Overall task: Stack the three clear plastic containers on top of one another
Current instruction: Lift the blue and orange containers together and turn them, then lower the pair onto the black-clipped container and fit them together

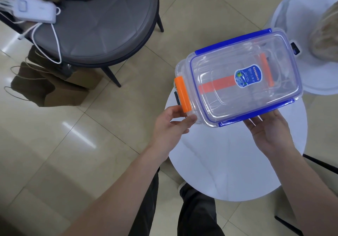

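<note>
A clear container with blue clips (237, 67) and a blue oval label lies topmost over the round white table (228, 162). Under it sits a clear container with orange clips (182, 94); its orange parts show through the lid. Dark clips (294, 48) poke out at both ends lower down, seemingly from a third container, mostly hidden. My left hand (172, 124) pinches the near left corner just below the orange clip. My right hand (268, 127) is palm up, its fingertips under the near blue clip edge.
A grey cushioned chair (102, 25) stands at the upper left with a white power bank (34, 9) and cables on it. Brown paper bags (47, 85) sit on the tiled floor. A second white round table (301, 25) at the upper right carries a blurred pale object.
</note>
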The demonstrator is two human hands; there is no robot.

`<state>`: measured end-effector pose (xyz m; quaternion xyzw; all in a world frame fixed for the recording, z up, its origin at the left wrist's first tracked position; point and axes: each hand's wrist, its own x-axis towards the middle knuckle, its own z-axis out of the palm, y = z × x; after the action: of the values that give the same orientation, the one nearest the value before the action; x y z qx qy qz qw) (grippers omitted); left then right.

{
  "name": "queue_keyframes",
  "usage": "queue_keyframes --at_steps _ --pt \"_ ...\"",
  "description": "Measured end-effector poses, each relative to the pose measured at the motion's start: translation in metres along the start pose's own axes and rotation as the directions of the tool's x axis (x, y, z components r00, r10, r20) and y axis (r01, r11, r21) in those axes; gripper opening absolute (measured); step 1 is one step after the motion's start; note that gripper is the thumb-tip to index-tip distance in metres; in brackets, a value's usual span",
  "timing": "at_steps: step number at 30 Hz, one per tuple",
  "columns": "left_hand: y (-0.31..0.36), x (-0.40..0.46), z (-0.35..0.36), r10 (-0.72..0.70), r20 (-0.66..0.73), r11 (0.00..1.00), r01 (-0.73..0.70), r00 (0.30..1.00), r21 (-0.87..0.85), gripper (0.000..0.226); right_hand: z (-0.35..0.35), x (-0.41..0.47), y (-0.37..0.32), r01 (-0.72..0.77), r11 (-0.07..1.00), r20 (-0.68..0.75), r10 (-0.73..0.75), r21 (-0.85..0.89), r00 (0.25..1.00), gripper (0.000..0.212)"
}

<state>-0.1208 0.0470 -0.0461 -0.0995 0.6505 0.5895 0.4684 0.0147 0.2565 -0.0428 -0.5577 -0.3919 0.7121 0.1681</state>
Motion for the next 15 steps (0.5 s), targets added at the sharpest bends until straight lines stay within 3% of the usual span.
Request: queue_keyframes --at_steps 5,10,13,15 --pt "-0.006 -0.001 0.000 -0.023 -0.035 1.000 0.022 0.999 -0.018 0.031 -0.006 0.005 0.003 -0.054 0.999 -0.017 0.054 -0.001 0.998 0.023" --pt "-0.016 -0.007 0.009 -0.044 -0.073 0.998 0.041 0.996 -0.055 0.064 -0.016 0.007 0.001 -0.066 0.998 0.003 0.066 0.011 0.998 0.010" --pt "-0.027 -0.010 0.015 -0.068 -0.108 0.994 0.058 0.992 -0.094 0.053 -0.025 0.007 0.000 -0.095 0.995 0.026 0.094 0.008 0.995 0.024" --pt "-0.037 -0.011 0.016 -0.126 -0.136 0.984 0.106 0.983 -0.144 0.044 -0.031 0.008 0.004 -0.118 0.993 0.016 0.119 -0.017 0.993 0.021"
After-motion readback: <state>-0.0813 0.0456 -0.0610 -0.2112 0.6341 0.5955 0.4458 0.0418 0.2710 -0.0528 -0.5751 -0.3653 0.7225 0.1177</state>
